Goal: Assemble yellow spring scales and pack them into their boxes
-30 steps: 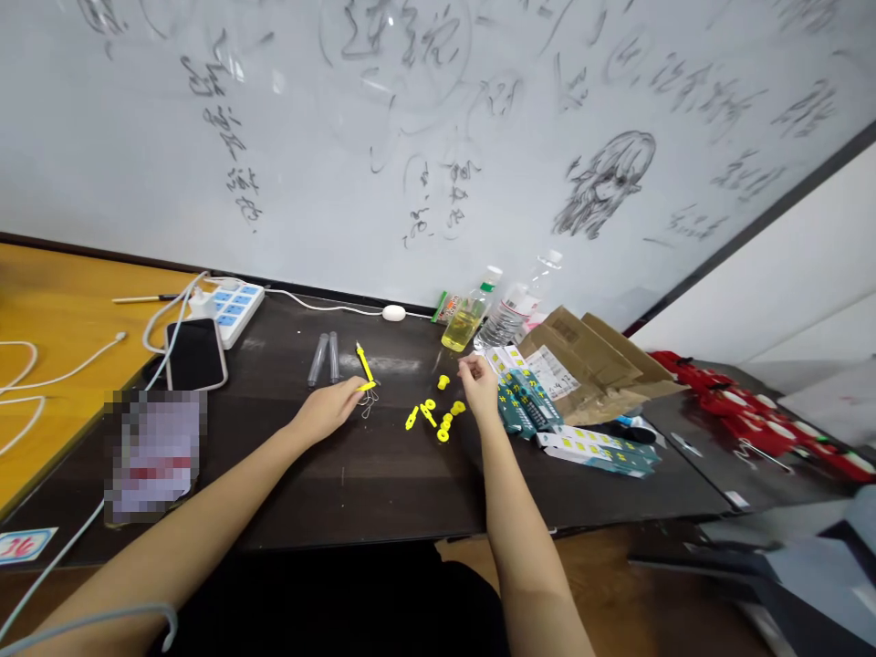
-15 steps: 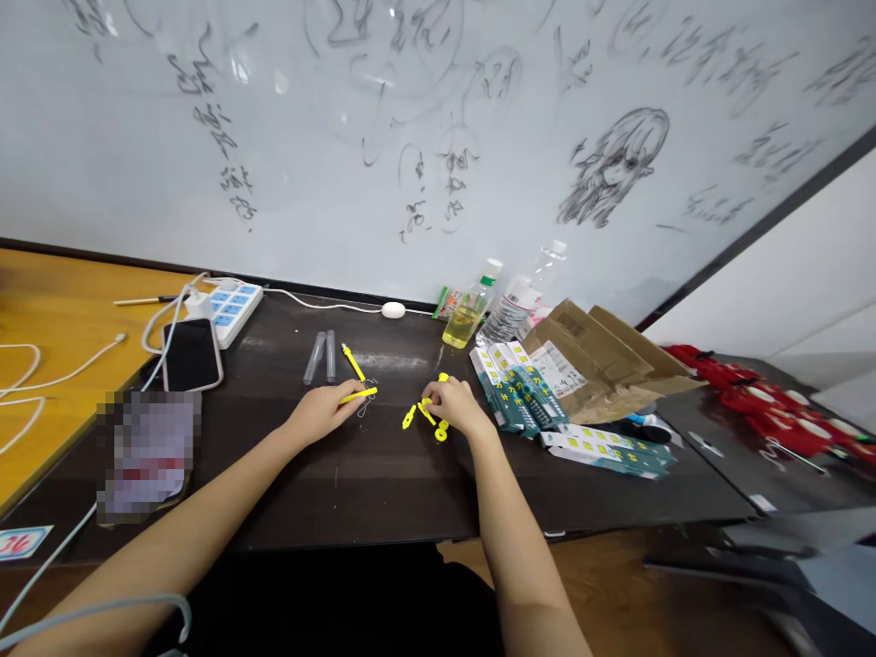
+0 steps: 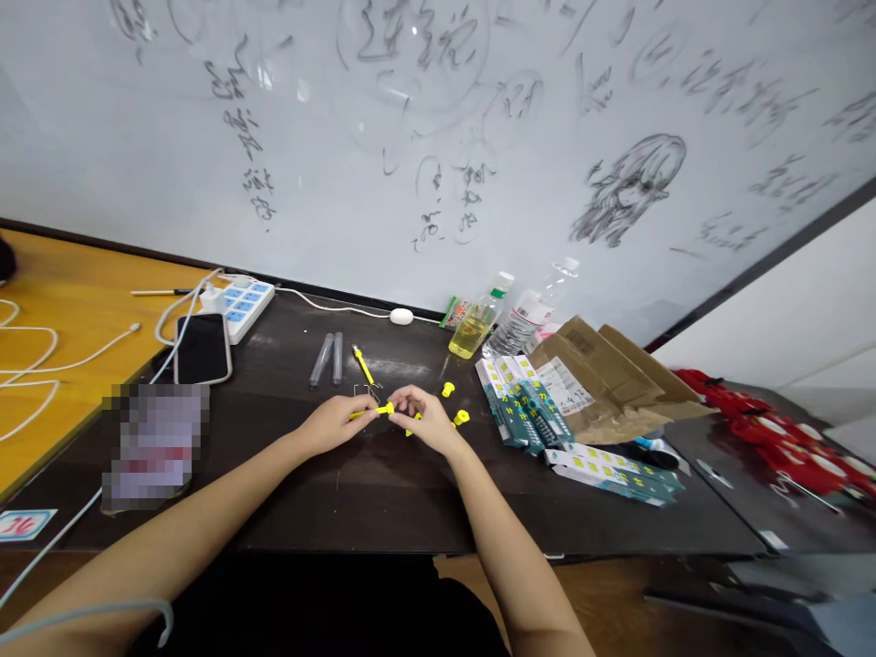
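Note:
My left hand (image 3: 335,425) is closed on a thin yellow plastic rod (image 3: 365,413), held level just above the dark table. At the rod's right end sits a small yellow end piece (image 3: 390,408), pinched by the fingertips of my right hand (image 3: 428,423). Whether the piece is fitted onto the rod or only touching it, I cannot tell. Another yellow part (image 3: 417,419) lies partly hidden under my right hand. Two yellow spool-shaped pieces, one farther back (image 3: 448,390) and one nearer (image 3: 462,417), rest to its right. Beyond my left hand are a second yellow rod (image 3: 363,365) and bent wires (image 3: 366,391).
Two clear tubes (image 3: 321,359) lie at the back left, near a phone (image 3: 203,349) and a power strip (image 3: 247,308). On the right stand two bottles, one with yellow liquid (image 3: 470,334), beside printed boxes (image 3: 524,401) and an opened cardboard box (image 3: 602,374).
My right hand has moved left from the loose yellow parts to the rod's end, bringing the small end piece. My left hand still holds the rod, and the camera view has shifted slightly.

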### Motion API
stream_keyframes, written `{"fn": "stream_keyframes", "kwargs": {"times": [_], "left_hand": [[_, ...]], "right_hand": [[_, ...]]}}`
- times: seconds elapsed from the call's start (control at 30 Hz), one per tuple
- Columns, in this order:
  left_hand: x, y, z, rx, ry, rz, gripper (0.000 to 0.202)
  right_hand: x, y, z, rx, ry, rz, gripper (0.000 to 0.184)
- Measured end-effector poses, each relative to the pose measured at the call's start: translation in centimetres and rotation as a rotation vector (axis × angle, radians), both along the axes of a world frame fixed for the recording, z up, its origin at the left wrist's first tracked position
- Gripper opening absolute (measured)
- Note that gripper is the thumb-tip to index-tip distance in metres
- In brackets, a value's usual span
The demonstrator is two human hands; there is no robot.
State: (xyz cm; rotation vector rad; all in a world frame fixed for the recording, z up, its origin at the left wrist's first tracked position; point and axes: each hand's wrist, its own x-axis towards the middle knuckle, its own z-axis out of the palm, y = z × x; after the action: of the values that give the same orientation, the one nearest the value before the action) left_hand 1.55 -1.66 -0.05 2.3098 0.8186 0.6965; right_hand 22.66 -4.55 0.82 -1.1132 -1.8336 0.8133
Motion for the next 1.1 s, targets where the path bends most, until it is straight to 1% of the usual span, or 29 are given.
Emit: {"fn": "stream_keyframes", "kwargs": {"times": [0.13, 0.33, 0.47, 0.53, 0.63, 0.7, 0.77, 0.83, 0.9, 1.0, 1.07, 1.1], "left_hand": [[0.2, -0.2, -0.3, -0.004, 0.002, 0.012, 0.031], [0.1, -0.3, 0.2, -0.025, -0.059, 0.01, 0.028], [-0.1, -0.3, 0.2, -0.06, -0.068, 0.008, 0.025], [-0.1, -0.4, 0.1, -0.092, -0.09, 0.02, 0.027], [0.1, -0.1, 0.1, -0.157, -0.218, 0.089, 0.032], [0.1, 0.4, 0.2, -0.207, -0.346, 0.172, 0.034], [-0.1, 1.0, 0.3, -0.282, -0.48, 0.244, 0.034], [-0.3, 1.6, 0.3, -0.38, -0.585, 0.273, 0.034], [-0.4, 2.0, 0.2, -0.462, -0.63, 0.267, 0.032], [-0.3, 2.1, 0.0, -0.513, -0.632, 0.24, 0.028], [-0.2, 2.0, 0.0, -0.532, -0.628, 0.224, 0.024], [-0.1, 1.9, 0.0, -0.54, -0.624, 0.222, 0.022]], "right_hand": [[-0.4, -0.3, -0.2, 0.018, -0.037, 0.022, 0.02], [-0.3, -0.4, -0.1, 0.046, -0.015, -0.004, 0.022], [-0.6, -0.5, -0.1, 0.044, -0.026, -0.004, 0.021], [-0.9, -0.6, -0.2, 0.046, -0.052, -0.003, 0.026], [-1.0, -0.6, -0.3, 0.049, -0.026, -0.015, 0.036], [-0.7, -0.2, -0.4, 0.059, 0.028, -0.097, 0.032], [0.1, 0.3, -0.5, 0.09, 0.051, -0.253, 0.023], [1.4, 0.8, -0.6, 0.143, 0.025, -0.432, 0.02], [2.8, 1.3, -0.5, 0.19, -0.026, -0.557, 0.019], [4.1, 1.6, -0.5, 0.2, -0.113, -0.631, 0.018], [4.0, 1.6, -0.7, 0.194, -0.209, -0.614, 0.016], [3.7, 1.6, -0.8, 0.195, -0.27, -0.581, 0.015]]}}
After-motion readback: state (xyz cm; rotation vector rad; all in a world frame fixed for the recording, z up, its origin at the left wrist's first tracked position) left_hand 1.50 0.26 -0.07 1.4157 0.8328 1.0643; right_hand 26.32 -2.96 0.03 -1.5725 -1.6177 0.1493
